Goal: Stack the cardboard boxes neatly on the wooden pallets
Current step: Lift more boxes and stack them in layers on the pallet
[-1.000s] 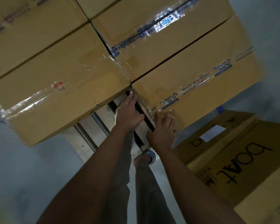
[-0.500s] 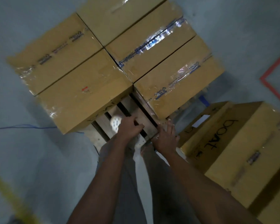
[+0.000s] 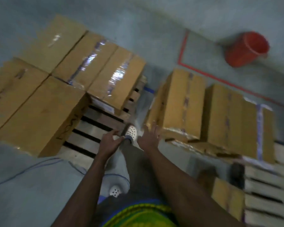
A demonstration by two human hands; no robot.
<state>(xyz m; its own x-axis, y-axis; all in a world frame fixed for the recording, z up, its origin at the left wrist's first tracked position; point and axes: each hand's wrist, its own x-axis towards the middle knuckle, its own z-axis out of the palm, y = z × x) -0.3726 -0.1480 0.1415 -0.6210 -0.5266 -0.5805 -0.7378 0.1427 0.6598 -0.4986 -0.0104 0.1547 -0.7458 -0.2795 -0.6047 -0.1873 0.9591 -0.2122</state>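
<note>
Several taped cardboard boxes [image 3: 44, 110] lie flat on a wooden pallet [image 3: 90, 133] at the left, leaving its near right corner bare. To the right, two more cardboard boxes [image 3: 182, 102] [image 3: 226, 117] stand by a second pallet [image 3: 266, 182]. My left hand [image 3: 109, 142] hovers over the bare corner of the left pallet, fingers loosely curled and holding nothing. Fingers spread, my right hand [image 3: 148, 136] is empty, just left of the nearer right-hand box and apart from it. The picture is blurred.
A red bucket [image 3: 246, 49] sits on the grey floor at the far right, beyond a red floor line [image 3: 184, 51]. My legs and white perforated shoes [image 3: 131, 132] stand between the two pallets. A thin blue cable [image 3: 23, 171] runs across the floor at the left.
The view has pulled back and swung right, bringing the right-hand boxes, second pallet and bucket into sight. Both hands have come off the left pallet's slats and boxes, the right one opening toward the right.
</note>
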